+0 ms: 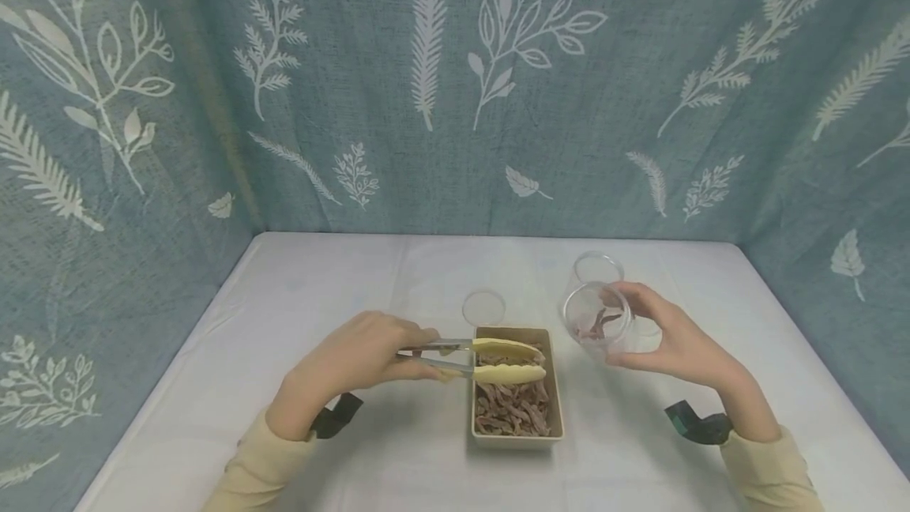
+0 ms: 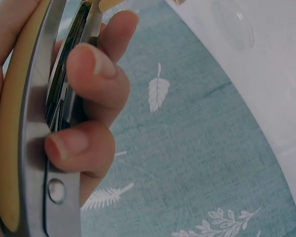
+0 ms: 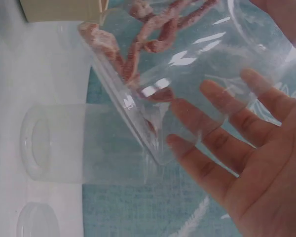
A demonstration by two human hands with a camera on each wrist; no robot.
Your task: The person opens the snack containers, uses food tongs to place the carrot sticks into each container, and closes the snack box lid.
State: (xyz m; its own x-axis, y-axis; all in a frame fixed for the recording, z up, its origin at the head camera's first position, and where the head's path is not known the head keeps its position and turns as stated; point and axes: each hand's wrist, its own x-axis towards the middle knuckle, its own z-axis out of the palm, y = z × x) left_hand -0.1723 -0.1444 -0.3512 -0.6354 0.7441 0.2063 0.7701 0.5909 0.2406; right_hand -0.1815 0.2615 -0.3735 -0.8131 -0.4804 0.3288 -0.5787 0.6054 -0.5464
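Your left hand (image 1: 355,362) squeezes the tongs (image 1: 490,362) nearly shut over the tray (image 1: 517,439) at lower centre; whether they pinch strips (image 1: 513,408) is unclear. Your right hand (image 1: 671,342) cups the tilted jar (image 1: 597,322), already holding some strips, just right. Next, I judge, carry the tongs to its mouth.

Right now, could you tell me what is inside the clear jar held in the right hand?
The clear jar holds a few reddish-brown strips. The right hand covers its far side.

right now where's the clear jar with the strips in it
In the head view the clear jar is tilted in the right hand, just right of the beige tray.
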